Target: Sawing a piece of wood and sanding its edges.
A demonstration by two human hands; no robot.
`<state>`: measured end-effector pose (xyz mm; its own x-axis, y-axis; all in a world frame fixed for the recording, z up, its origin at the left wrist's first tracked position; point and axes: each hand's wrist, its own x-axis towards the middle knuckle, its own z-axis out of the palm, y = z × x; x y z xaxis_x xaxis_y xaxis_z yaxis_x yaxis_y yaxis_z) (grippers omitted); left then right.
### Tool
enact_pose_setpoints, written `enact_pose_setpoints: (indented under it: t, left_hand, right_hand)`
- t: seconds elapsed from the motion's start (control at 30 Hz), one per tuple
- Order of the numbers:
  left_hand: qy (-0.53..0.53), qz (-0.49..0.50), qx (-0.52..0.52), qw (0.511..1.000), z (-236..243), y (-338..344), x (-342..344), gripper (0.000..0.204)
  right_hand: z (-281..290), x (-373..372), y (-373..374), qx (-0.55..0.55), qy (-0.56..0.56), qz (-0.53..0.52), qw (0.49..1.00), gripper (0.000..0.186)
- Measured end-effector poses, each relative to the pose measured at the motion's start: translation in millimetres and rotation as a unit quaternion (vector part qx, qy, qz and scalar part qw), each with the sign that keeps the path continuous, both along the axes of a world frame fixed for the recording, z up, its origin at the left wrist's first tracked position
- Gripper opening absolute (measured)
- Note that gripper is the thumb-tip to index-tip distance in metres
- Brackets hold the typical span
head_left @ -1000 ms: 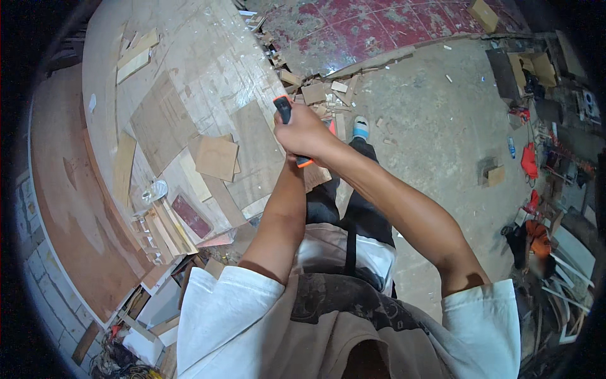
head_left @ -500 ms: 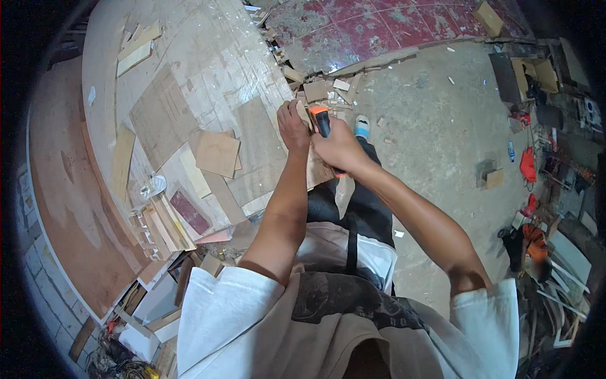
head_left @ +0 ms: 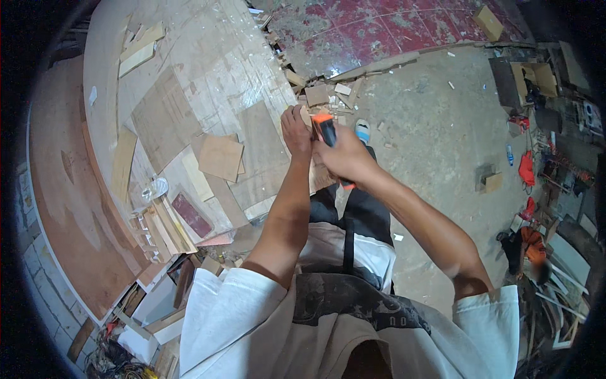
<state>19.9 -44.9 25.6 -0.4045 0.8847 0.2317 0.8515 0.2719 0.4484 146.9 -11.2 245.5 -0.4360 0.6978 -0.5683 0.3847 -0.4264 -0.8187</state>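
At the right edge of the pale plywood worktop (head_left: 189,57), my left hand (head_left: 297,131) has its fingers curled over a light wooden piece (head_left: 305,114). Just beside it, my right hand (head_left: 344,155) is closed round a hand tool with a black and orange handle (head_left: 326,129), held at a slant; its working part is hard to make out. Loose plywood squares (head_left: 219,156) lie on the worktop to the left of my forearm. Below, my dark-trousered legs and one light sandal (head_left: 362,131) show on the concrete floor.
A long brown board (head_left: 69,189) runs along the left. Stacked wood strips (head_left: 164,228) sit at the worktop's near corner. Scraps (head_left: 317,95) lie past my hands. A maroon tiled floor (head_left: 379,28) is beyond. Boxes (head_left: 530,79), red items (head_left: 527,165) and clutter line the right.
My hands, bunched together a second ago, are now side by side: the left's fingers on the wood, the right, with the tool, shifted rightward and down. The tool's orange top has moved right.
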Motion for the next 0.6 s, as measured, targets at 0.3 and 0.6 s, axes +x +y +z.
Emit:
enact_pose_setpoints:
  t: [0.3,0.6]
  left_hand:
    - [0.011,0.003,-0.016,1.000,-6.5,4.5,13.8,0.047]
    - [0.005,-0.003,0.003,1.000,-4.8,0.4,0.0,0.047]
  right_hand:
    - [-113.9,-24.0,17.6,-0.004,-0.058,-0.014,0.998,0.024]
    - [-17.5,17.9,-12.8,0.064,0.029,-0.007,0.998,0.008]
